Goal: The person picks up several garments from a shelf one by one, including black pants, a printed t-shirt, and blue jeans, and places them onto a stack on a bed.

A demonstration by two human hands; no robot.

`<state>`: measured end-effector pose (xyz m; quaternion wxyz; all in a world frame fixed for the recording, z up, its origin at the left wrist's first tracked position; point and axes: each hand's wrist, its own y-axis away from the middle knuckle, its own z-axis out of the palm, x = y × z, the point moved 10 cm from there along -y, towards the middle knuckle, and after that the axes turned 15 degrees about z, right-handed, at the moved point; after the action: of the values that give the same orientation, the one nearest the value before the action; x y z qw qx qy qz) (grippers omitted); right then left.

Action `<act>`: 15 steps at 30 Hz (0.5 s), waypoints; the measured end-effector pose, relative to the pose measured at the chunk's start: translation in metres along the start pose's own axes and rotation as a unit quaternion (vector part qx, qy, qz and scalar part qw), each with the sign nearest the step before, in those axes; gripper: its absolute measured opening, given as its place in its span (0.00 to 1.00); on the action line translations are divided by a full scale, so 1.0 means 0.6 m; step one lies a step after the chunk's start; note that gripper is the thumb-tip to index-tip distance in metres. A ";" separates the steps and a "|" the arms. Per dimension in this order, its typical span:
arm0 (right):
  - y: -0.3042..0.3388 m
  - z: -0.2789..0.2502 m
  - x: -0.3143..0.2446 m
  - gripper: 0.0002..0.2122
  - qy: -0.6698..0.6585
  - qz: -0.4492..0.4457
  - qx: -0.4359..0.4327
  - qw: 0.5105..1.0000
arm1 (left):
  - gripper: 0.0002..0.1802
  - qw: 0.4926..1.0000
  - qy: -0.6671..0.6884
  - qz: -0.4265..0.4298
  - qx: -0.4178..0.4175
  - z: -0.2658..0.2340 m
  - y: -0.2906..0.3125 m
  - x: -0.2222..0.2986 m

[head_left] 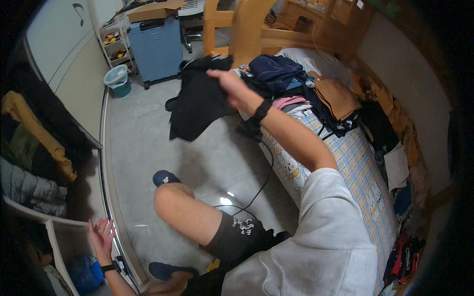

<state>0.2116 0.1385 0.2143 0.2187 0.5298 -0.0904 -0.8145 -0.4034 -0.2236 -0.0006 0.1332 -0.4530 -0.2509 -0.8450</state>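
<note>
One black garment [197,101] is hanging above the floor [136,128], left of the bed [340,150], the right hand [236,90] gripping its right side, seemingly keeping it clear, while the empty left hand [102,238] is hovering near left, fingers spread, perhaps for balance.

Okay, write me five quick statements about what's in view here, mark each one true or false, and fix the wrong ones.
1. The right hand holds a black garment. True.
2. The left hand grips a garment too. False: it is open, with nothing in it.
3. The bin is on the floor, left of the suitcase. True.
4. The suitcase is red. False: it is blue.
5. The tan cloth lies on the floor. False: it lies among the clothes on the bed.
</note>
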 end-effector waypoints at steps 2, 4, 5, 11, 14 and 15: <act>0.017 -0.086 -0.092 0.13 -0.024 -0.072 0.034 0.997 | 0.35 0.999 -0.016 -0.006 0.029 -0.030 0.001 -0.017; 0.022 -0.167 -0.163 0.14 -0.073 -0.068 0.047 0.994 | 0.39 0.997 0.021 0.006 0.069 -0.067 0.000 -0.030; 0.014 -0.227 -0.204 0.14 -0.074 -0.088 0.036 0.993 | 0.39 0.995 0.032 0.003 0.089 -0.099 -0.012 -0.034; -0.022 -0.708 -0.290 0.18 -0.117 -0.130 0.192 0.966 | 0.32 0.995 0.013 -0.014 0.103 -0.132 -0.092 -0.102; 0.034 -0.842 -0.278 0.34 -0.093 -0.192 0.391 0.895 | 0.22 0.997 -0.043 -0.001 0.059 -0.144 -0.144 -0.149; -0.037 -0.754 -0.212 0.37 -0.113 -0.177 0.362 0.908 | 0.17 0.989 -0.114 0.036 0.085 -0.197 -0.085 -0.087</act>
<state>0.6577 0.2537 0.1196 -0.1479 0.4844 -0.3081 -0.8053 -0.4804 -0.2453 -0.1142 0.1721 -0.5425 -0.3187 -0.7579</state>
